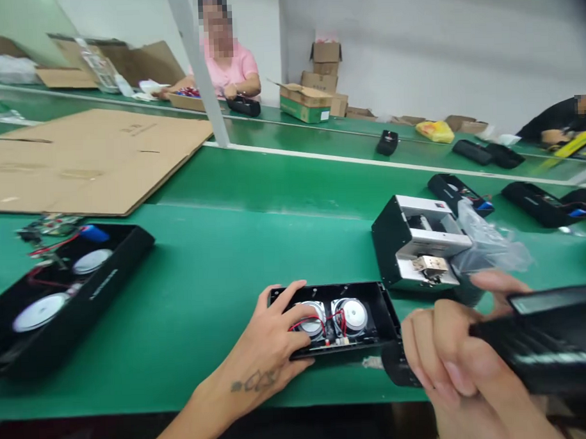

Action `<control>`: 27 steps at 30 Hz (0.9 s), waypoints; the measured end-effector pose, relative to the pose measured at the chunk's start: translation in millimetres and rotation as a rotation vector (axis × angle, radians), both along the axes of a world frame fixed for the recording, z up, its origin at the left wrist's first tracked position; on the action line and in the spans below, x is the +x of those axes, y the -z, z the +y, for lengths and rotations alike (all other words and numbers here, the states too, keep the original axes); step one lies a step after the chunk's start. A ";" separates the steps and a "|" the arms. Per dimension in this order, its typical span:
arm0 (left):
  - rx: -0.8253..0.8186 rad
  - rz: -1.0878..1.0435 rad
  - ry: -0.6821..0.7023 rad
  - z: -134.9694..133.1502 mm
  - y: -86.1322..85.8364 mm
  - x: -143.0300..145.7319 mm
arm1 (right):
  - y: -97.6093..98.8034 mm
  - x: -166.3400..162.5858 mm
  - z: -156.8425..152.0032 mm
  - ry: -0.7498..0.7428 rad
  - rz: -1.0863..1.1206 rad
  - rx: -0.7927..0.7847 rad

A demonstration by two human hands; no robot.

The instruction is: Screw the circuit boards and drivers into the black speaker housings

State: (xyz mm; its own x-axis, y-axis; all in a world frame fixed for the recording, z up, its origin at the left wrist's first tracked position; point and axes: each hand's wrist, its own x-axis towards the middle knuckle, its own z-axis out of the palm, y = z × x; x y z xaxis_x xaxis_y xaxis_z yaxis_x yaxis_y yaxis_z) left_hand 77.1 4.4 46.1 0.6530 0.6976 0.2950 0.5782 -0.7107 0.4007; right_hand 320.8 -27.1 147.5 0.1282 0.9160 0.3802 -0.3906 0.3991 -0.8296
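My left hand (277,329) grips the left end of an open black speaker housing (380,312), its fingers reaching over the rim and inside. The housing lies on the green table and holds two round speaker drivers (356,315) with red and black wires. My right hand (463,348) is closed around a black hand tool (547,339) with a pale tip, beside the housing's right end. The tool is partly hidden by the fingers and blurred, so its exact kind is unclear. A larger speaker housing (103,284) sits at the left with a circuit board (53,224) on wires.
A black and silver machine (421,240) stands behind my right hand, with a clear plastic bag (496,244) next to it. Flat cardboard (93,159) covers the back left. More black housings (533,201) lie at the right. Two people work across the bench.
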 end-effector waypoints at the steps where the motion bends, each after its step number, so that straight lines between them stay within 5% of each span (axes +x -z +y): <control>1: -0.012 0.016 0.001 -0.8 -1.3 0.2 | -0.6 -10.9 0.8 -0.030 -0.007 0.032; 7: -0.016 0.040 -0.009 -4.1 -2.2 1.1 | 9.6 -49.5 13.2 -0.123 -0.084 0.036; 27: 0.042 0.058 -0.010 -6.4 -2.8 1.1 | 31.0 -81.0 5.4 -0.076 -0.270 -0.027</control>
